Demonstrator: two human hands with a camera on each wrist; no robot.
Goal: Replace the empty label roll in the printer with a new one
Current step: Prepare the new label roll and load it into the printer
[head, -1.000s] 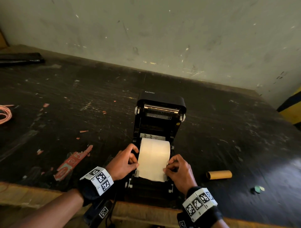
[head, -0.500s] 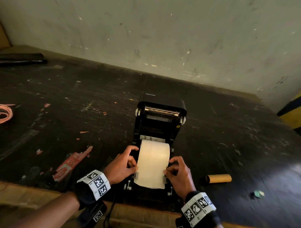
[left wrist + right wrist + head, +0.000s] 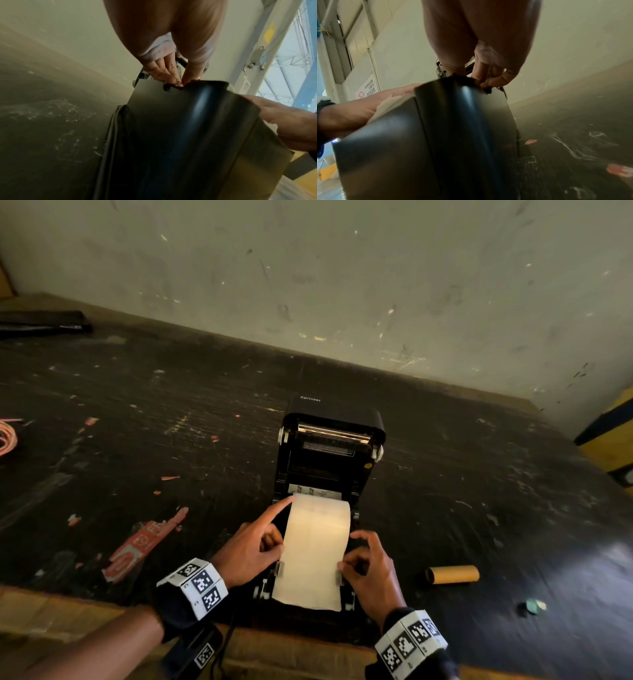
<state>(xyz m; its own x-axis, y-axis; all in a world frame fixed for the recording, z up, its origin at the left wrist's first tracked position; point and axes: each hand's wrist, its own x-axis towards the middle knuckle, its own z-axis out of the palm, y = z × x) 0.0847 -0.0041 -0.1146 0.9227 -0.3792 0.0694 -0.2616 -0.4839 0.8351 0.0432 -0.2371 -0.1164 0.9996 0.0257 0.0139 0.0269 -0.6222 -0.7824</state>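
The black printer point(image 3: 330, 419) stands open on the dark table, lid raised toward the wall. A cream label roll point(image 3: 315, 549) lies in its bay, with the paper drawn forward over the front edge. My left hand point(image 3: 274, 542) pinches the paper's left edge, and its index finger stretches out to the roll's top left corner. My right hand point(image 3: 346, 563) pinches the right edge beside a paper guide. The empty brown core point(image 3: 452, 574) lies on the table to the right. Both wrist views show the printer's black casing point(image 3: 180, 128) point(image 3: 453, 128) up close, with fingertips at its rim.
A red torn wrapper point(image 3: 144, 546) lies left of the printer and a small green scrap point(image 3: 532, 606) at the right. A pink cord point(image 3: 7, 436) and a dark flat object point(image 3: 41, 323) sit far left. A wall runs behind, and a yellow-black block point(image 3: 613, 436) stands at the right edge.
My left index finger has straightened and reached up to the roll's top left corner. My right hand stays at the paper's right edge.
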